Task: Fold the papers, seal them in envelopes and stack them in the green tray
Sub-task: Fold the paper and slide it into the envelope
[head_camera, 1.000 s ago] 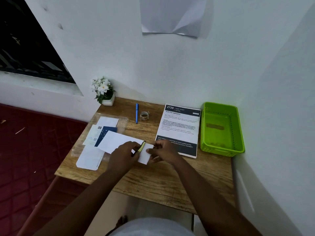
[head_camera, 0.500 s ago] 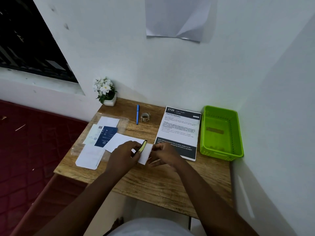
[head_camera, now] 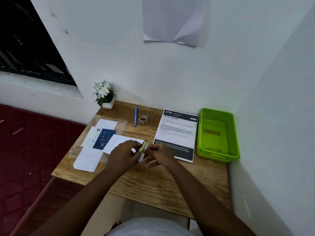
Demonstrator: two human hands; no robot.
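A: Surface? Small wood-grain table [head_camera: 153, 183] in a white-walled corner.

B: Task items?

A: White paper envelope [head_camera: 119, 142] at centre, lying flat, partly covered by both hands. Bright green plastic mesh tray [head_camera: 233, 133] at the right edge, a brown strip on its floor.

B: Hands?

A: Left hand [head_camera: 123, 155] curled around a small yellow-and-black stick [head_camera: 142, 146] over the envelope's right end. Right hand [head_camera: 160, 154] pinches near its tip, lower fingers spread.

B: Other stock?

A: Blue pen [head_camera: 135, 116], tape roll [head_camera: 143, 119], printed black-and-white instruction sheet [head_camera: 177, 132], white flowers in a white pot [head_camera: 104, 94], loose papers [head_camera: 95, 143] on the left
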